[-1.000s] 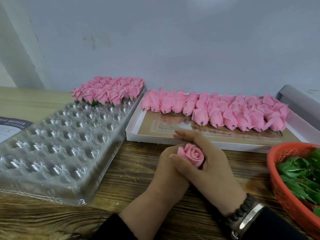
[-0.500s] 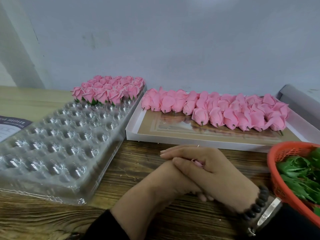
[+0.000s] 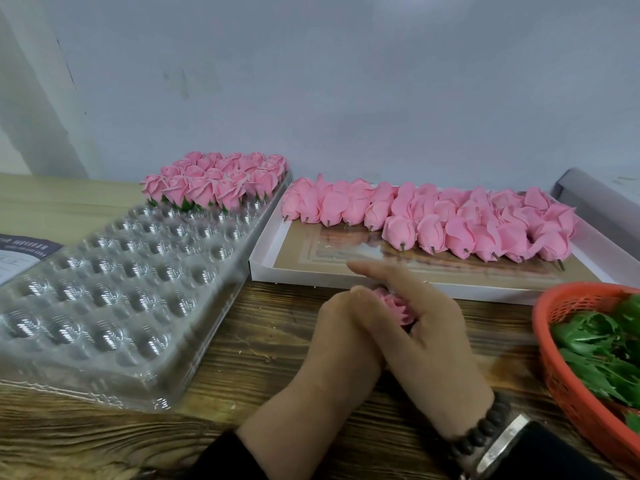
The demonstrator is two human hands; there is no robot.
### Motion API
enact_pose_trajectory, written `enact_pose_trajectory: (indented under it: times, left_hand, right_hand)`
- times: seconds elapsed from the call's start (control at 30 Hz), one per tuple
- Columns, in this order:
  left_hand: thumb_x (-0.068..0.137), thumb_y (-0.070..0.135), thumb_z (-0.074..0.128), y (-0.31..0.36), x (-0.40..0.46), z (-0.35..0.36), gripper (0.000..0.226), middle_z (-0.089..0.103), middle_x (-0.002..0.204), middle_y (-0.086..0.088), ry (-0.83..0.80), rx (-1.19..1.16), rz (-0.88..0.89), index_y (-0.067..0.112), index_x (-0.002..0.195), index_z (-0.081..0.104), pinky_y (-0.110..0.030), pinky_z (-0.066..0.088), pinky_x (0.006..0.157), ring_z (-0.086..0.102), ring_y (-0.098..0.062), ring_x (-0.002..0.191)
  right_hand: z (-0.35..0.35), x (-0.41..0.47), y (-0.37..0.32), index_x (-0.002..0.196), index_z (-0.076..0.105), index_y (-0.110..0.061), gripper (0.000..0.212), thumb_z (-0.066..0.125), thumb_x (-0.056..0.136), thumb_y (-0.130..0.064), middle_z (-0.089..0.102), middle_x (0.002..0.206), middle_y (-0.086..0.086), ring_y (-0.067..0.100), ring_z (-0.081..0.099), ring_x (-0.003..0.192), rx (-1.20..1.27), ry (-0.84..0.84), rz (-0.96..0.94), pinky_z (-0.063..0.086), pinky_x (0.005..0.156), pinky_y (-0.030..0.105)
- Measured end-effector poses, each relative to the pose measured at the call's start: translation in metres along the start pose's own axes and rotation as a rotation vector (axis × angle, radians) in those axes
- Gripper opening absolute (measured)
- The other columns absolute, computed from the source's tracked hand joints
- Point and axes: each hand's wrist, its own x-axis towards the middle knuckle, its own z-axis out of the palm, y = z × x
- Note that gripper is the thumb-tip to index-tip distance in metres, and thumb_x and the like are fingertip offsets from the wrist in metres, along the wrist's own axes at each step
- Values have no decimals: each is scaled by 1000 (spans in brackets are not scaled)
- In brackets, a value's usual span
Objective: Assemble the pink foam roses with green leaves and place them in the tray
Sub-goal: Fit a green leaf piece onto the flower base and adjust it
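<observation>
One pink foam rose sits between my two hands above the wooden table. My left hand grips it from the left and below. My right hand wraps over it from the right, index finger stretched out leftward; any leaf on it is hidden. The clear plastic tray lies at left, its far end filled with finished roses with green leaves. Several bare roses lie in rows in a white box. Green leaves fill an orange basket at right.
A printed sheet lies under the tray's left edge. A grey wall stands close behind the table, with a grey box edge at far right. Bare wooden tabletop shows between tray and hands.
The rose was visible between my hands, then covered as my right hand rolled over it, and now shows again with my hands shifted slightly toward the box.
</observation>
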Motion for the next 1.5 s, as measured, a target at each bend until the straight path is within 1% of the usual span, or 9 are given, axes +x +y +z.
enact_pose_trajectory:
  times: [0.17,0.33,0.43,0.53,0.7,1.03,1.23,1.4,1.5]
  left_hand:
    - [86,-9,52,-4,0,6,31,63,79,8,88,-54,25,21,85,61,-8,47,67,61,8,74]
    - [63,-2,66,-10,-4,-9,22,67,82,-11,-229,-65,-167,2,85,67,-29,53,81,66,-18,85]
    - [69,-4,62,-10,-9,-15,27,61,52,4,-330,-74,-277,16,51,66,-21,51,59,60,-11,56]
    - [81,5,62,-7,-8,-14,17,63,58,7,-252,-45,-207,21,73,64,-20,50,54,58,-8,56]
    - [80,-3,64,-2,0,-15,16,67,75,4,-47,-33,44,13,80,65,-16,51,66,64,-3,72]
    - [86,1,47,4,-5,5,17,63,75,2,-20,-263,1,11,86,60,-18,50,69,63,-4,73]
    - [80,-11,60,2,-4,-4,40,61,79,15,-144,-30,-100,29,85,61,-8,46,67,61,10,74]
    - [82,-2,56,-2,-8,-11,39,51,45,7,-251,65,-277,19,49,56,-20,42,53,49,-6,48]
    - [82,-6,56,3,-5,-14,39,53,47,8,-247,22,-139,21,55,54,-14,39,52,49,0,47]
  right_hand:
    - [1,4,5,92,71,-32,33,44,82,-47,64,99,-28,-5,58,102,-79,0,-55,38,96,18]
    - [-11,10,4,97,71,-32,29,46,84,-33,68,103,-25,-12,55,105,-28,-402,50,38,94,10]
    - [-14,8,0,103,70,-34,29,47,84,-35,63,109,-29,-7,61,96,-57,-505,15,46,85,12]
    - [-16,4,-4,113,57,-49,34,57,79,-46,64,101,-26,7,69,63,13,-470,30,53,61,16]
    - [-15,0,3,122,46,-50,65,62,60,-64,59,116,-25,0,52,114,-37,-206,-12,44,98,30]
    - [0,-3,-2,102,59,-50,40,43,70,-68,59,111,-30,-1,52,110,-101,-9,4,41,93,19]
    - [-10,7,2,95,71,-37,25,51,80,-41,64,105,-27,-10,55,105,-19,-260,62,40,94,14]
    - [-14,6,0,105,62,-46,22,50,89,-37,66,107,-18,18,66,51,44,-481,103,51,45,21]
    - [-15,7,3,116,51,-53,40,59,77,-49,61,115,-26,10,70,73,41,-421,99,53,60,13]
